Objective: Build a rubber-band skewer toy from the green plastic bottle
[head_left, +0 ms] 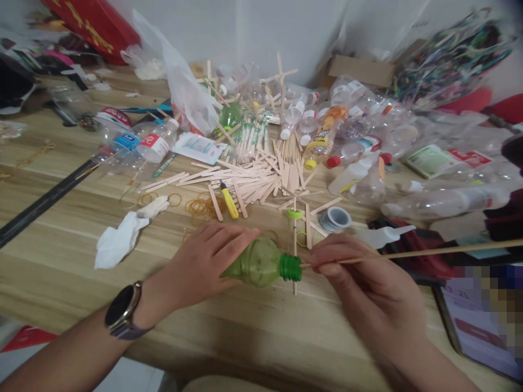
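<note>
My left hand (216,253) is wrapped round a green plastic bottle (261,262) lying on its side, its uncapped neck pointing right. My right hand (368,288) pinches a long thin wooden stick (433,252) between thumb and fingers. The stick's tip is at the bottle's mouth; I cannot tell how far inside it reaches. Just behind the neck lies a thin wooden stick with a light green bottle cap (294,214) on it. A green ring (301,238) rests near my right fingertips. The bottle's base is hidden by my left hand.
Flat craft sticks (253,179) are heaped beyond my hands, with a yellow-handled tool (229,201) and rubber bands (200,206) nearby. A wire spool (335,218), a glue bottle (379,236) and many plastic bottles (359,147) lie to the right. A phone (478,321) sits at the right edge.
</note>
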Tool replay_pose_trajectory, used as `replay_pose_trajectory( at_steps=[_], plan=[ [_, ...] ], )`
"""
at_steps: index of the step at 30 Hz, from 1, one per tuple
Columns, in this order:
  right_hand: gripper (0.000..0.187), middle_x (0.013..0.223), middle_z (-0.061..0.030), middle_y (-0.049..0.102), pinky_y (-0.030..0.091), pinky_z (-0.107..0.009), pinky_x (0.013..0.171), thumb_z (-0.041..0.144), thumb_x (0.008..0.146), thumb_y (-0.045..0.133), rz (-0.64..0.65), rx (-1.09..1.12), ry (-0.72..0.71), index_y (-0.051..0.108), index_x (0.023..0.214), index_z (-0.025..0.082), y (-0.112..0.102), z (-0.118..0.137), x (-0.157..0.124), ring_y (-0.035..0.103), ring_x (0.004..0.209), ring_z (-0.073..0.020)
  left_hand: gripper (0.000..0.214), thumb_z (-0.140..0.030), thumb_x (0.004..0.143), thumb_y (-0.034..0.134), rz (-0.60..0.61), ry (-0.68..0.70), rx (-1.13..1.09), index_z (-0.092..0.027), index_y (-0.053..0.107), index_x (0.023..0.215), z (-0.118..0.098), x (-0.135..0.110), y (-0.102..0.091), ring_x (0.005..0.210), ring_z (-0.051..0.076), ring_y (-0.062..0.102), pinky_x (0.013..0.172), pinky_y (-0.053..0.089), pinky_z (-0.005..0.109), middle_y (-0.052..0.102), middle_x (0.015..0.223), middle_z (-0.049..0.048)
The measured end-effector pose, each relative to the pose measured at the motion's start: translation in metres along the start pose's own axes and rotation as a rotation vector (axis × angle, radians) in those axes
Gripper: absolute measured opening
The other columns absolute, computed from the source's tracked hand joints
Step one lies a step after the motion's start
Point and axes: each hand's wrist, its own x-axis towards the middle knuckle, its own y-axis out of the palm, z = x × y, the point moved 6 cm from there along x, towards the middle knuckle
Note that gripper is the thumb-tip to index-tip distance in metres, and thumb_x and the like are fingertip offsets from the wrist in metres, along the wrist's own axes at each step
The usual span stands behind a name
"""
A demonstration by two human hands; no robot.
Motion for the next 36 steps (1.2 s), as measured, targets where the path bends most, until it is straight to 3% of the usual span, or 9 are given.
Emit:
replay_pose_trajectory(
  at_steps=[36],
  plan=[
    [0.013,0.078,0.0012,0.072,0.053,-0.024,0.065,0.021,0.095,0.054,0.037,-0.028,0.008,0.064,0.088,0.025,0.0049,-0.0011,0.0025,0.067,0.072,-0.0136,0.055,-0.030,0.086,0.062,0.012,-0.012,-0.032,-0.013,0.044,0.136,0.0019,-0.0018,0.0020,0.105,0.028,0.062,0.090,0.052,0.043,0.066,0.114,0.0150]
  ],
)
